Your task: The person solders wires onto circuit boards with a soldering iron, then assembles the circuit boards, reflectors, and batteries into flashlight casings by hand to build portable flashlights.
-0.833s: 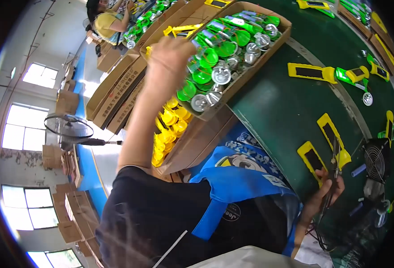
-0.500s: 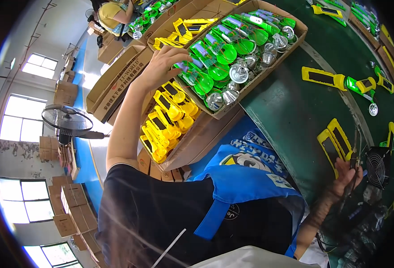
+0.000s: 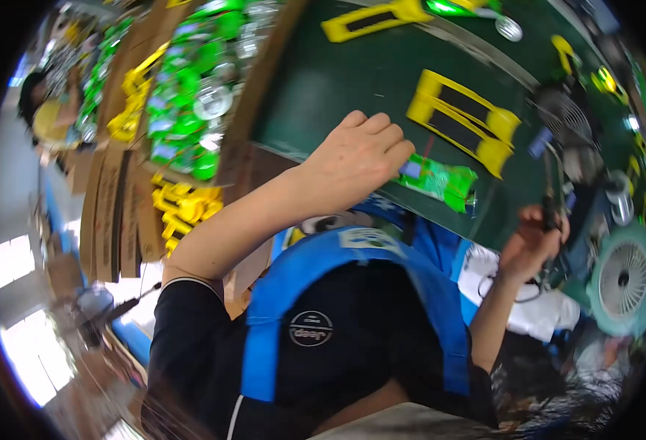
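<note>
My left hand is closed on one end of a green flashlight body. A purplish cell and a thin red wire show beside the fingers. The green piece lies over the front part of the dark green bench. At the right, my right hand wraps around the dark handle of what looks like a soldering iron, its thin shaft pointing away from me. Two yellow frames with dark panels lie side by side just beyond the green body.
On the left, a carton holds green flashlight bodies and silver reflectors. Yellow parts fill a box below it. A small black fan and a teal fan stand at the right. Another person sits far left.
My left hand has left the carton and come over the bench with a green flashlight body in it. My view has turned to the right. The right hand still grips its tool.
</note>
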Action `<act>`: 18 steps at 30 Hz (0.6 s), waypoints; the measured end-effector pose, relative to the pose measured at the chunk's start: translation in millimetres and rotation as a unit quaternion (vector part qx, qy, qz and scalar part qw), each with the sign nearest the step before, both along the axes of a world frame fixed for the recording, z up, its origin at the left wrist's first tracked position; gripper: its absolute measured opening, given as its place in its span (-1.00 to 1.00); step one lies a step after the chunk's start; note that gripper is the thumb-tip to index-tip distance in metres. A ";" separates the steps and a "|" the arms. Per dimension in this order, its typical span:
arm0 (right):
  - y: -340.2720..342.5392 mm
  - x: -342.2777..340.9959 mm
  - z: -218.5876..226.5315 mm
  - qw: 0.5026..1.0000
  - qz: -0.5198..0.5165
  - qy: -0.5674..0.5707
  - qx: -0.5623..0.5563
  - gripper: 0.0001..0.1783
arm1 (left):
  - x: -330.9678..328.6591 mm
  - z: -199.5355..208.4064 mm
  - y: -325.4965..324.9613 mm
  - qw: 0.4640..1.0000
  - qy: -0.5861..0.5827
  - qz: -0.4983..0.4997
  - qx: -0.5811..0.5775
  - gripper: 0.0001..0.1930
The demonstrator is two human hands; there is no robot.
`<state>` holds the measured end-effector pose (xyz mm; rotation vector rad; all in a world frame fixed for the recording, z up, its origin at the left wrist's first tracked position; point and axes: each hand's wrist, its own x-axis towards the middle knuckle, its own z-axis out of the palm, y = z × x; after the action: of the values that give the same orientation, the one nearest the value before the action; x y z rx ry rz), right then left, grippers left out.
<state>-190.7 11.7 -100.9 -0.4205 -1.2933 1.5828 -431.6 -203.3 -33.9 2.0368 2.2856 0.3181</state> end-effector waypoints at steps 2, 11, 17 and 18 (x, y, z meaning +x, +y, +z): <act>0.8 7.2 -0.4 1.000 -0.009 -0.024 0.011 -0.60 | 5.9 -20.1 32.6 1.000 0.014 0.004 0.025 -0.60; -9.6 20.4 -11.1 0.990 0.030 -0.115 -0.081 -0.60 | 28.4 -43.6 107.3 0.918 -0.349 0.114 0.148 -0.83; -8.2 8.3 -10.1 0.982 0.001 -0.183 -0.044 -0.68 | 22.6 -41.0 109.5 0.841 -0.508 0.164 0.092 -0.88; -6.5 9.0 -10.9 0.982 0.000 -0.185 -0.045 -0.68 | 19.5 -41.2 108.7 0.846 -0.508 0.149 0.054 -0.91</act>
<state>-181.7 5.2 -111.8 -0.8013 -1.5000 1.6160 -412.1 -94.6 -75.2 1.0306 1.8230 1.2119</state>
